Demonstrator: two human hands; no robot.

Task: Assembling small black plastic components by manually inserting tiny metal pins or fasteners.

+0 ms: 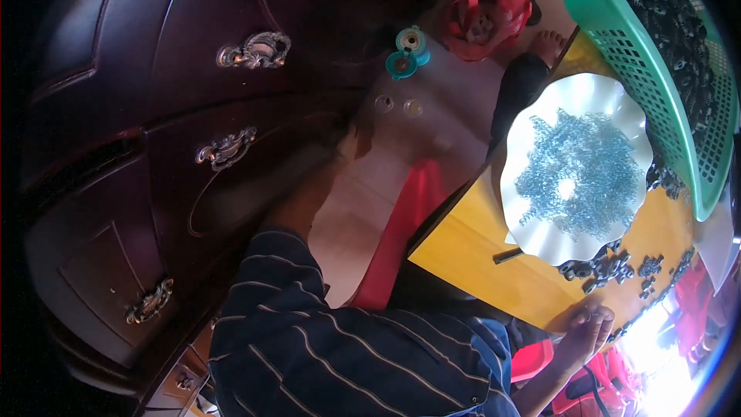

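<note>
My left hand (pixel 356 142) reaches down by the dark wooden drawers, above the tiled floor. It is dim and smeared, so its fingers and anything in them cannot be made out. At the near edge of the yellow wooden table (pixel 471 251), my right hand (pixel 587 332) has its fingers curled together; whatever they may hold is hidden. Beyond it lie several small black parts (pixel 610 269), loose on the tabletop. A white bowl with a wavy rim (pixel 519 212) stands on the table, full of small clear bluish coil-like pieces (pixel 575 166).
A green basket (pixel 656 81) of black parts rises at the far right. Dark drawers with metal handles (pixel 255 51) fill the left. On the floor are a red bag (pixel 488 19), an opened teal round container (pixel 407 52) and two small clear round pieces (pixel 413 108). A bare foot (pixel 548 46) shows beyond the table.
</note>
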